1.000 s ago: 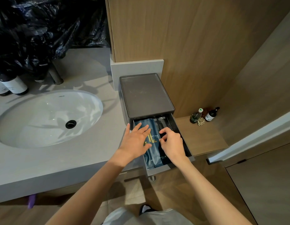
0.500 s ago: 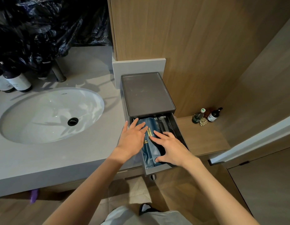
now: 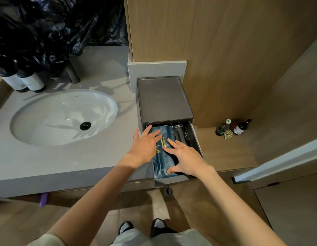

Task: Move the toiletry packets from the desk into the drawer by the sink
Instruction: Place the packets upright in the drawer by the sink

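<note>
Since a second back my right hand has flattened: its fingers were bent over the packets then and now lie straight. My left hand is as it was. View has tipped lower.

Wood wall panel rises behind the drawer and to its right. Grey worktop runs left of the drawer. White sink is sunk in it, well left of the drawer. Black plastic sheeting is heaped far back-left of the drawer. Grey tray-topped box sits directly above the drawer, which is pulled out toward me.

Both hands are inside the drawer, palms down. Left is on the drawer's left side, fingers wide and straight, pressing the blue packet. Right is on the drawer's right side, fingers wide, thumb out near the drawer front, holding nothing.

Blue packet lies lengthwise in the drawer's left half. A dark packet lies beside it in the right half, touching.

Two white-labelled bottles stand far back-left of the drawer. Small bottles stand on a wooden ledge to the drawer's right.
</note>
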`<state>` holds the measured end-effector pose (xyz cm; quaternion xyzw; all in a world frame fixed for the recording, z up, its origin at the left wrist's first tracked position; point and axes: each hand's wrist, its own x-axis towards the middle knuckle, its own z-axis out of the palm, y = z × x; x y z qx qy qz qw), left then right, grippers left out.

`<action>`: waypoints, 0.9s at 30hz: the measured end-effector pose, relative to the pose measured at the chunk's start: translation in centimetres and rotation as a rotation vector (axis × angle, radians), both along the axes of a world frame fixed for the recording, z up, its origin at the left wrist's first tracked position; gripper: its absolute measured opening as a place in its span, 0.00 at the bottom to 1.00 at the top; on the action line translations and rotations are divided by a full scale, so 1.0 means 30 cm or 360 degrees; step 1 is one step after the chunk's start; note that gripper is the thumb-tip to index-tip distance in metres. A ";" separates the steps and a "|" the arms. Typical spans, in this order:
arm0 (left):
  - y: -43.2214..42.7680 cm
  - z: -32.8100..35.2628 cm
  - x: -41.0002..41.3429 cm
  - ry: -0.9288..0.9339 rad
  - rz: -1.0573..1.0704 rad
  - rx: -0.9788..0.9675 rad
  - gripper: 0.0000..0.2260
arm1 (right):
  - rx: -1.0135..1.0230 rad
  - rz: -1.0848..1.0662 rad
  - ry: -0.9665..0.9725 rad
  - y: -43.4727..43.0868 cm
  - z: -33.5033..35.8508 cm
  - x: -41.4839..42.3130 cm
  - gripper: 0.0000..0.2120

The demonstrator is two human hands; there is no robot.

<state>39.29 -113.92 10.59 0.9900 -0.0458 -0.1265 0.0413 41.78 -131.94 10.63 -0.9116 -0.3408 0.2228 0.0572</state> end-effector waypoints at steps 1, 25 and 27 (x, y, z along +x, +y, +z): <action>0.000 0.000 0.000 0.0018 0.0009 -0.0011 0.24 | 0.0006 0.0007 0.0009 -0.004 -0.002 0.000 0.44; 0.559 0.186 -0.729 -0.0685 0.1070 -0.1377 0.14 | 0.1300 -0.0553 0.0197 0.407 0.262 -0.398 0.14; 0.681 0.157 -0.887 -0.0649 0.1177 -0.1429 0.13 | 0.1307 -0.0549 0.0292 0.550 0.234 -0.511 0.13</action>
